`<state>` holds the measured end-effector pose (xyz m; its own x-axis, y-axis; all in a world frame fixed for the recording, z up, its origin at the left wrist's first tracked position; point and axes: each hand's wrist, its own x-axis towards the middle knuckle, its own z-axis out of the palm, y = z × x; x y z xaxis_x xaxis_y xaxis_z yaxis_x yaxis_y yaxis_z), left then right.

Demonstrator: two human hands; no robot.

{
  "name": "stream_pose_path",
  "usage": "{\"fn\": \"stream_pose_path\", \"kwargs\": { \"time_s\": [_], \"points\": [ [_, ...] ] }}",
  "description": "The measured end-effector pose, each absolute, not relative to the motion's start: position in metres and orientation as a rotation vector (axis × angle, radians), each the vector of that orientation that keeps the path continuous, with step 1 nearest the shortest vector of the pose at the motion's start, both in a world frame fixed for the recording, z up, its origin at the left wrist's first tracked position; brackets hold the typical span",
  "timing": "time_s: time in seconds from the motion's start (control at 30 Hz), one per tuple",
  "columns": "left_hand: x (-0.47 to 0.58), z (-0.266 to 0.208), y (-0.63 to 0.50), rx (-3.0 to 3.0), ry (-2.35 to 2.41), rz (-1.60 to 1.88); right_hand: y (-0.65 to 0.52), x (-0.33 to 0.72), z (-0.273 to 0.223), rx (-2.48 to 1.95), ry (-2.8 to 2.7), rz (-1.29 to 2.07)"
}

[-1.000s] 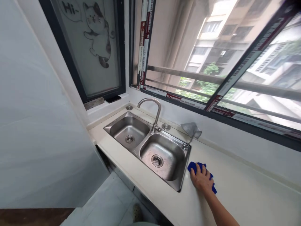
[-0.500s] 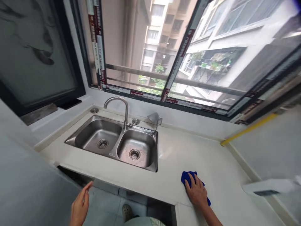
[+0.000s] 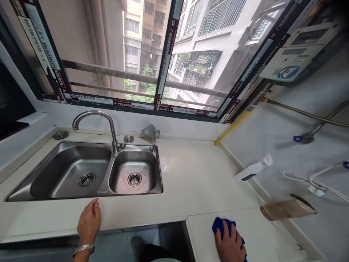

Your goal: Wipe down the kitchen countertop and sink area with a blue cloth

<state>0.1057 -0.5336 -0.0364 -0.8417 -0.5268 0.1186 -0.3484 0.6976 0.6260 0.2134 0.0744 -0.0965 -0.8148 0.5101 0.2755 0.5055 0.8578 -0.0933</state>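
My right hand [image 3: 230,244] presses flat on a blue cloth [image 3: 221,224] on the pale countertop [image 3: 196,178], near the counter's front edge at the lower right. My left hand [image 3: 89,222] hovers at the counter's front edge just before the steel double sink [image 3: 84,174]; its fingers are apart and it holds nothing. A bracelet sits on the left wrist. A curved steel tap [image 3: 94,118] rises behind the sink.
A grey cloth [image 3: 150,130] hangs at the sink's back right corner. A white spray bottle [image 3: 252,169] and a wooden cutting board [image 3: 287,209] stand against the right wall. A large window [image 3: 141,54] runs behind the counter. An open gap lies below the counter front.
My right hand has slid the blue cloth from beside the sink toward the counter's front right. My left hand has come into view and risen to the counter edge. The view has swung right.
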Motion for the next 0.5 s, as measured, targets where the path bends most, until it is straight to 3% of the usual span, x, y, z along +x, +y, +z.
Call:
{"fn": "stream_pose_path", "kwargs": {
  "time_s": [0.5],
  "points": [
    [0.114,-0.052,-0.527,0.743,-2.459,-0.788,0.052,-0.004,-0.068,-0.727,-2.777,0.071]
  ]
}}
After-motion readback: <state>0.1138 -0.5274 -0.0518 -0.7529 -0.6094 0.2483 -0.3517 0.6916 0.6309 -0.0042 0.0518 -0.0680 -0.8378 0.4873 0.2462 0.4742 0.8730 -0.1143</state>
